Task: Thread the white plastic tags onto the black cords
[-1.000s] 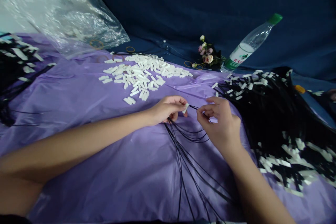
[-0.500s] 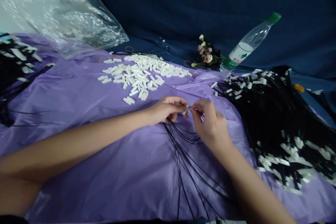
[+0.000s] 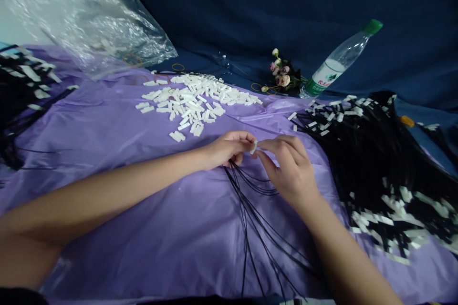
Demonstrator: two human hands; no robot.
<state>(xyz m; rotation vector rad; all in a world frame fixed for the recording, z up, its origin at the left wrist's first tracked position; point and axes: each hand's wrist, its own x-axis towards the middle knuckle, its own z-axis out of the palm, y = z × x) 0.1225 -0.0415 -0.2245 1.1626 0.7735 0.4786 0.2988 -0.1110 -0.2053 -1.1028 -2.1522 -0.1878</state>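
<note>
My left hand (image 3: 234,147) is closed, pinching a small white piece (image 3: 254,147) between thumb and fingers. Several thin black cords (image 3: 246,202) come out from beneath that hand and fan down toward the front edge. My right hand (image 3: 288,164) comes from the right, its index fingertip and thumb tip closed in at the right side of the same white piece. The fingers partly cover the piece, so its exact shape is hidden. Beyond my hands lies a loose pile of small white strips (image 3: 193,97).
Purple sheeting (image 3: 143,228) covers the work surface. Black cords with white ends (image 3: 375,152) are heaped at right, and another heap (image 3: 14,100) lies at left. A clear plastic bag (image 3: 107,28), artificial flowers (image 3: 282,74) and a tilted green-capped bottle (image 3: 336,64) are at the back.
My right fingers have shifted from a pinch on a dark cord end beside the white piece to the piece's edge. The right hand has opened out slightly; my left hand keeps its hold.
</note>
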